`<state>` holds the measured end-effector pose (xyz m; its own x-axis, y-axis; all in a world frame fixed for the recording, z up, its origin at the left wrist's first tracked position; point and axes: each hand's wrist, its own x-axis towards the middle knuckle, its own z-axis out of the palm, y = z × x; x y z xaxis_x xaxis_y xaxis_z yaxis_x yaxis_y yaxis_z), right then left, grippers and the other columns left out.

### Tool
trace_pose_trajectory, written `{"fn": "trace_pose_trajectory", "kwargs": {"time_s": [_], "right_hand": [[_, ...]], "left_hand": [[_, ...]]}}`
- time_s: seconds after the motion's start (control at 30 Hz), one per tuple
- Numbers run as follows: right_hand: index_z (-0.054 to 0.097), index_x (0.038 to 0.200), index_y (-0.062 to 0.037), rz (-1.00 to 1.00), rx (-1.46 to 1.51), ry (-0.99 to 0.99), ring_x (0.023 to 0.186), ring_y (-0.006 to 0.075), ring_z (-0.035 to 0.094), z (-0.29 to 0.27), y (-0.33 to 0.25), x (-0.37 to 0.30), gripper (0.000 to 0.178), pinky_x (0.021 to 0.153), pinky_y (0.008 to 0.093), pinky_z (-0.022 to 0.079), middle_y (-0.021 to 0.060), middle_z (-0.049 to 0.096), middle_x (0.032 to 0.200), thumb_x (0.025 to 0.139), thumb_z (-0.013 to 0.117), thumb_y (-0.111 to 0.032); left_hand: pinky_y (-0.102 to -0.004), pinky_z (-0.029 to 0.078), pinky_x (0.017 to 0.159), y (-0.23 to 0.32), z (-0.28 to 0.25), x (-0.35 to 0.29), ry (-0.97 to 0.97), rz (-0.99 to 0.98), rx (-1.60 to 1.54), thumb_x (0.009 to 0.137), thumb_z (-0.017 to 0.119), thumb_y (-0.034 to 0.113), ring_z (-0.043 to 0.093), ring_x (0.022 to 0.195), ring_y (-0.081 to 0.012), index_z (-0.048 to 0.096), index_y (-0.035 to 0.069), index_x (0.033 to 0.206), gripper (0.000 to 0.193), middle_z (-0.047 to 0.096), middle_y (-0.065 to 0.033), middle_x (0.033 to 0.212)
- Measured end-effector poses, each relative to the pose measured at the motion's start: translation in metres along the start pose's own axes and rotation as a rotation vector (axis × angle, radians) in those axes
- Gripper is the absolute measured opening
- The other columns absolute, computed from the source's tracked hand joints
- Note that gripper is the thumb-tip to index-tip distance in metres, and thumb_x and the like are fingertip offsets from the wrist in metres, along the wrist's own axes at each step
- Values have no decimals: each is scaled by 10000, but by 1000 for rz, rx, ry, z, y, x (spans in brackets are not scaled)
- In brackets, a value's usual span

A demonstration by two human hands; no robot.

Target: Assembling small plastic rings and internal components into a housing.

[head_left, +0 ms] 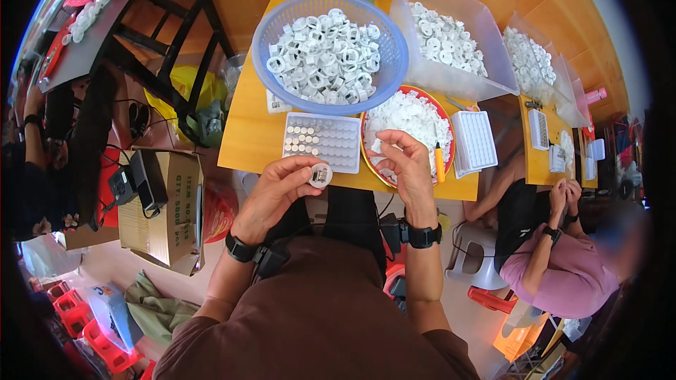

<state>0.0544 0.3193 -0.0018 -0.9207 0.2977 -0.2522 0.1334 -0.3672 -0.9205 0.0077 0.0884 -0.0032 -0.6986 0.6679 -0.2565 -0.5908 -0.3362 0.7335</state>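
Between the thumb and fingers of my left hand point(282, 186) is a small round white plastic housing point(320, 176), its open side with metal parts facing up. My right hand point(401, 158) is closed in a pinch on a small white plastic piece point(377, 146), partly hidden by the fingers. Below that hand lies a red-rimmed round tray point(451, 130) heaped with small white pieces. Beside my left hand sits a white compartment tray point(338, 142); silver button cells point(301, 139) fill part of its left side. A yellow-orange pen-like tool point(439, 163) leans at the round tray's right edge.
A blue basket point(260, 49) of white housings and a clear bin point(458, 84) of white parts stand farther back on the yellow table point(243, 127). A white tray stack point(475, 142) sits right. A cardboard box point(158, 218) stands left; a co-worker point(563, 267) sits right.
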Motion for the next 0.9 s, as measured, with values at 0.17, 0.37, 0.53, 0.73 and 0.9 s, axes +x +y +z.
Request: {"fn": "trace_pose_trajectory", "kwargs": {"time_s": [0.17, 0.37, 0.53, 0.73, 0.9], "right_hand": [[603, 968, 33, -28, -39, -64, 710, 125, 618, 13, -6, -11, 178, 585, 214, 461, 67, 625, 879, 792, 595, 16], [618, 931, -11, -265, -338, -96, 720, 91, 587, 45, -7, -32, 184, 583, 197, 436, 41, 627, 832, 758, 629, 53], [633, 893, -30, -466, -575, -148, 705, 97, 592, 67, -18, -41, 164, 546, 199, 443, 48, 637, 795, 745, 637, 40], [636, 872, -34, -532, -681, -167, 679, 137, 589, 70, -16, -41, 165, 522, 236, 476, 60, 632, 770, 726, 642, 41], [635, 864, -35, -539, -728, -158, 673, 173, 581, 69, -16, -41, 174, 524, 263, 472, 70, 627, 759, 708, 644, 43]], "left_hand": [[-234, 532, 712, 2, 4, 3, -20, -24, -27, 893, 529, 117, 615, 818, -131, 570, -29, 1089, 247, 612, -88, 978], [-244, 531, 711, -3, 0, 6, -8, -21, -48, 893, 535, 167, 620, 797, -144, 563, -15, 1087, 267, 618, -99, 956], [-220, 524, 706, -4, -2, 4, -7, -11, -77, 888, 546, 133, 614, 787, -113, 575, -6, 1095, 251, 615, -82, 980], [-215, 510, 694, -6, -2, 3, -20, -25, -54, 878, 568, 142, 603, 766, -92, 584, 5, 1085, 249, 620, -64, 954], [-216, 502, 699, -7, -1, 3, -14, -37, -19, 875, 574, 143, 592, 767, -88, 587, 5, 1081, 248, 621, -60, 945]]}}
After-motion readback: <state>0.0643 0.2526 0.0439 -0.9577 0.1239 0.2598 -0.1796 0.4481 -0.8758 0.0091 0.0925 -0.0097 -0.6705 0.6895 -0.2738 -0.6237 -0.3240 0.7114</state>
